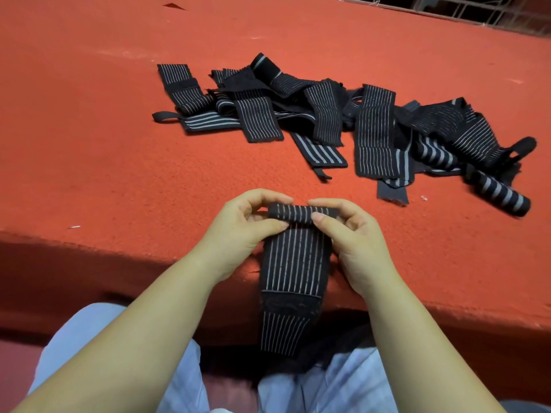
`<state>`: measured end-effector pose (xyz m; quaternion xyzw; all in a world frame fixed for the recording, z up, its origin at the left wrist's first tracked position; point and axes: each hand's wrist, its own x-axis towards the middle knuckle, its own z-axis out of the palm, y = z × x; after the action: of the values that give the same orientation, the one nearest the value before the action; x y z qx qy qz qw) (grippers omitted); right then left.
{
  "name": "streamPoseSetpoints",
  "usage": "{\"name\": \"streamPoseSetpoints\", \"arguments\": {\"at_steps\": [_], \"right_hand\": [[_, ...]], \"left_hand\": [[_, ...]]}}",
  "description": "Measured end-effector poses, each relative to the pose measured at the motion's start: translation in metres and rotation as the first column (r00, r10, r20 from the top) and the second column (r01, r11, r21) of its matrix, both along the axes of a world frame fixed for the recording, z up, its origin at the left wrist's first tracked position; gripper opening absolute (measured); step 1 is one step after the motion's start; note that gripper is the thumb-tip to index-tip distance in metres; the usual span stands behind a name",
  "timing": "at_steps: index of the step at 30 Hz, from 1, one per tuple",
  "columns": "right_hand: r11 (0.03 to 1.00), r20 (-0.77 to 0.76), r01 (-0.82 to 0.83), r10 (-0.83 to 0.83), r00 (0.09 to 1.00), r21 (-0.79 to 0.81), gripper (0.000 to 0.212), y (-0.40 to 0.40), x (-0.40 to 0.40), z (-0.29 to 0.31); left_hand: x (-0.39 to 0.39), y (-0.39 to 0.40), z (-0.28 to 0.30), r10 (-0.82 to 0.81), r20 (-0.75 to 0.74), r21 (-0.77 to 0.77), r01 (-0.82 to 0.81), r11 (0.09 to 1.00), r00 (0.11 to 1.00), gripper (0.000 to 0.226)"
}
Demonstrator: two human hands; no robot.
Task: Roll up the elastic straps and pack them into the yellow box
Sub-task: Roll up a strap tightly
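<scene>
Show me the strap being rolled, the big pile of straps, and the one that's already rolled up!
strap being rolled (pixel 293 260): head view, on its flat striped part below the roll.
pile of straps (pixel 374 126): head view, on a flat strap mid-pile.
rolled-up strap (pixel 501 195): head view, on the middle of its striped roll.

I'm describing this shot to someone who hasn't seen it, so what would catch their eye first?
First, the two hands at the centre: the left hand and right hand pinch the rolled end of a black striped strap, whose loose tail hangs over the table edge toward the lap. Behind them a tangled pile of straps sprawls across the red felt surface, with one finished roll at its right end.
</scene>
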<state>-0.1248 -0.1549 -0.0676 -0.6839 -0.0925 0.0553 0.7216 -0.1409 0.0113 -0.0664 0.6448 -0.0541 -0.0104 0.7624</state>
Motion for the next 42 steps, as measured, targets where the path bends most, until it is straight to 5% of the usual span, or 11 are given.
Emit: {"name": "streamPoseSetpoints", "arguments": {"at_steps": [8,14,18,25,30,35,38,42], "right_hand": [[0.994,-0.011,0.019,-0.018,1.000,0.112,0.015,0.0003,0.0000,0.0016],[0.999,-0.013,0.015,-0.016,1.000,-0.033,0.031,0.0036,-0.0002,0.0011],[0.998,-0.007,0.034,-0.035,0.999,-0.054,0.013,0.0032,0.0013,-0.0002],[0.994,-0.033,0.052,-0.049,0.998,0.092,0.028,-0.0018,0.0006,-0.0009],[0.997,-0.013,0.058,-0.057,0.998,0.049,0.013,0.0008,0.0014,-0.0014],[0.999,-0.039,0.043,-0.044,0.998,-0.016,0.027,0.0052,0.0025,0.0010],[0.999,-0.053,0.008,-0.006,0.999,0.041,0.013,0.0017,0.0029,-0.0003],[0.987,-0.083,0.010,0.004,0.997,0.163,0.028,-0.0031,0.0026,0.0014]], "left_hand": [[0.0073,0.0025,-0.0051,0.026,-0.067,-0.172,-0.037,0.984,0.997,0.029],[0.0055,0.0014,-0.0051,0.095,-0.038,-0.110,-0.099,0.989,0.995,0.036],[0.0057,-0.0003,-0.0043,0.124,-0.033,-0.109,-0.127,0.986,0.992,0.040],[0.0053,-0.0004,-0.0041,0.018,-0.064,-0.057,-0.022,0.998,0.998,0.028],[0.0080,-0.0002,-0.0054,0.045,-0.068,-0.040,-0.048,0.998,0.997,0.023],[0.0054,-0.0001,-0.0047,0.063,-0.002,-0.032,-0.063,0.998,0.998,0.033],[0.0049,-0.0009,-0.0042,0.075,0.010,-0.048,-0.074,0.996,0.997,0.037],[0.0051,-0.0028,-0.0051,0.040,0.004,-0.038,-0.040,0.998,0.999,0.034]]}}
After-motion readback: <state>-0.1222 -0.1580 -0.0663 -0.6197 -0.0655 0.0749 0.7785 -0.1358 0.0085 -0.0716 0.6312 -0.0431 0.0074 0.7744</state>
